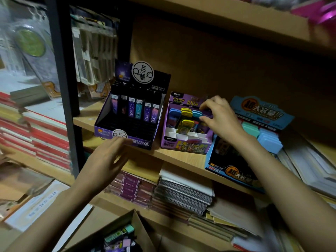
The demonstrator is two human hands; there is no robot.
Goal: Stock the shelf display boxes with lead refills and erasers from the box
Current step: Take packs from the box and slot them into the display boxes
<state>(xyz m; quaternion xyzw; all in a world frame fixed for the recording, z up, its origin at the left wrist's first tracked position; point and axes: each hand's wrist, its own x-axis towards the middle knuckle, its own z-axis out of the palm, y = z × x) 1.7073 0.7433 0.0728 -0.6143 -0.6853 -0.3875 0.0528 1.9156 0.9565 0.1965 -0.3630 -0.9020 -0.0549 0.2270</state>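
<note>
Three display boxes stand on the wooden shelf (183, 157). The black-and-purple box (127, 131) on the left holds a back row of lead refill tubes (133, 110). The purple box (185, 142) in the middle holds blue and yellow capped refills (185, 115) behind white dividers. My right hand (220, 117) reaches into its back right corner, fingertips curled down on a refill. My left hand (107, 160) hovers blurred in front of the black box, fingers straight, holding nothing. The cardboard supply box (138, 228) with loose refills sits at the bottom.
A blue display box (236, 171) with teal and light-blue cases sits under my right forearm. Spiral notebooks (183, 195) and paper stacks fill the shelf below. A dark metal post (63, 84) stands at left, with red-edged book stacks (36, 135) beside it.
</note>
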